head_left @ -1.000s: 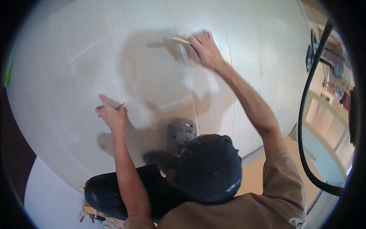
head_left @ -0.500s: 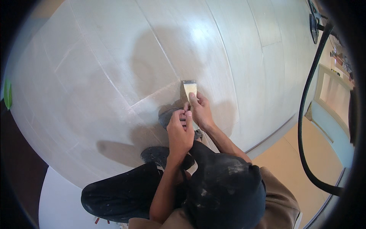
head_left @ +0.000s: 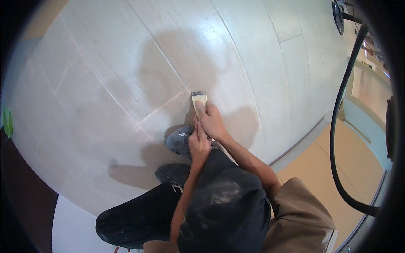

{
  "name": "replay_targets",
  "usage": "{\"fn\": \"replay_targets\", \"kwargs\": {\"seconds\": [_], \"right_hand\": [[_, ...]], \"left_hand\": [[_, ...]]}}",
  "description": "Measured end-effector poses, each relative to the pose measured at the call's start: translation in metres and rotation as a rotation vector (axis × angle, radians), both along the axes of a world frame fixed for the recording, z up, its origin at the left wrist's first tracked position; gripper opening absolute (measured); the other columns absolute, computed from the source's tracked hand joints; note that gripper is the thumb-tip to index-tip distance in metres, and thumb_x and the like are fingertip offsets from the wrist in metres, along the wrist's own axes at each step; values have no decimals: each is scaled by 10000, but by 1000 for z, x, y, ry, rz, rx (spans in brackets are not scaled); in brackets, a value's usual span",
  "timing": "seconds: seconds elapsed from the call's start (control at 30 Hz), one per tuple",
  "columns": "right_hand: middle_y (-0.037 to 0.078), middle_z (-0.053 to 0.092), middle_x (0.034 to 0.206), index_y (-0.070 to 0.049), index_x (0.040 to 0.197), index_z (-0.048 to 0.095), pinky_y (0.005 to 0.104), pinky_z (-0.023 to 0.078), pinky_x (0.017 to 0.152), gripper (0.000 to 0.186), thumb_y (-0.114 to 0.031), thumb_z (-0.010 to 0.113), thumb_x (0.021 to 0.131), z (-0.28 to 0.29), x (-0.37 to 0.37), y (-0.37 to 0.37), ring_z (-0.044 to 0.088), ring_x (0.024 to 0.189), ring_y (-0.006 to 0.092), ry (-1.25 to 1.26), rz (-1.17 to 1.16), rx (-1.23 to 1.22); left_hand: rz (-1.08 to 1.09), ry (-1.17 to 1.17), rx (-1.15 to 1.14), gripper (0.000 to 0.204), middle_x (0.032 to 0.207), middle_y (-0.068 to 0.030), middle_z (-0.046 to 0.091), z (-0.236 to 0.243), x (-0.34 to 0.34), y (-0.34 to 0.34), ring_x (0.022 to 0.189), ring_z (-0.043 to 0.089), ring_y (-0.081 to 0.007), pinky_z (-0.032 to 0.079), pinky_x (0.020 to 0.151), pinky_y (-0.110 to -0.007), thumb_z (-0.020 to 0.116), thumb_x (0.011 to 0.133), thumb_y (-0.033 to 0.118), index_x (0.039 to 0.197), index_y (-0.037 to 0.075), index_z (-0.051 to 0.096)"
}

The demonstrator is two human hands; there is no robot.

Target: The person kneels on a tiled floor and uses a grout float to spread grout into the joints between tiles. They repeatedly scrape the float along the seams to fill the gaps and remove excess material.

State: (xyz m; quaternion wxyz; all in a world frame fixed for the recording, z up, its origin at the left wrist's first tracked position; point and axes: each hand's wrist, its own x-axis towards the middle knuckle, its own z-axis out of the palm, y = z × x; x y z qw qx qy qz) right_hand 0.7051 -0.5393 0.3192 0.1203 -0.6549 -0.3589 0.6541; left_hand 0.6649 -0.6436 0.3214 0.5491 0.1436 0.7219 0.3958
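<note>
A scraper (head_left: 198, 98) with a cream handle and a short, dark metal blade lies against the pale floor planks, its blade at the junction of two seams. My right hand (head_left: 211, 123) is closed round its handle, with the thumb along the top. Just below, my left hand (head_left: 199, 145) is closed too, its fingers pressed to the lower end of the handle and touching the right hand. The palms hide most of the handle. A whitish seam (head_left: 163, 107) runs from near the blade down to the left.
My dusty dark shoes (head_left: 179, 142) and bent knees in black trousers (head_left: 139, 215) are close below the hands. A thick black cable (head_left: 336, 126) curves down the right side. Tan boards (head_left: 329, 164) lie at lower right. A green leaf-shaped thing (head_left: 7, 122) is at far left.
My left hand, its fingers pinched beside the right hand before, has come up against the scraper's handle. In the picture, the scraper and right hand have shifted slightly left as the view moved.
</note>
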Motion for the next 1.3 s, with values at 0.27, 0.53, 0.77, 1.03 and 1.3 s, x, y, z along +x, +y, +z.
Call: {"fn": "replay_targets", "kwargs": {"seconds": [0.27, 0.53, 0.77, 1.03, 1.3], "right_hand": [[110, 595, 562, 51, 760, 591, 346, 470, 491, 487, -348, 534, 1032, -28, 2, -12, 589, 531, 142, -296, 208, 229], [225, 571, 600, 93, 709, 588, 457, 456, 552, 520, -346, 585, 990, -18, -6, 14, 581, 567, 289, -372, 226, 293], [162, 577, 576, 82, 725, 592, 414, 464, 529, 506, -345, 581, 996, -14, -5, 11, 571, 539, 212, -425, 317, 316], [227, 553, 593, 97, 753, 596, 443, 450, 557, 514, -356, 578, 994, -12, -11, 22, 554, 552, 251, -372, 240, 257], [294, 554, 619, 116, 745, 591, 478, 458, 578, 525, -347, 584, 990, -12, -13, 33, 573, 545, 340, -402, 354, 416]], "left_hand": [[295, -245, -318, 602, 785, -143, 676, 12, 1, 13, 666, 586, -162, 493, 595, -352, 414, 1084, 423, 1292, -123, 562], [234, -364, -373, 608, 651, -125, 629, 18, -5, 33, 581, 554, -162, 457, 551, -358, 412, 1080, 446, 1136, -107, 659], [168, -279, -356, 575, 726, -155, 652, 18, -4, 24, 653, 583, -155, 482, 588, -353, 400, 1089, 414, 1196, -98, 641], [270, -329, -318, 534, 789, -160, 660, 2, 4, 26, 689, 609, -141, 513, 628, -316, 370, 1104, 355, 1322, -94, 560], [453, -432, -367, 556, 713, -61, 610, 25, 11, 46, 608, 548, -100, 430, 503, -296, 360, 1103, 416, 1017, -81, 596]]}}
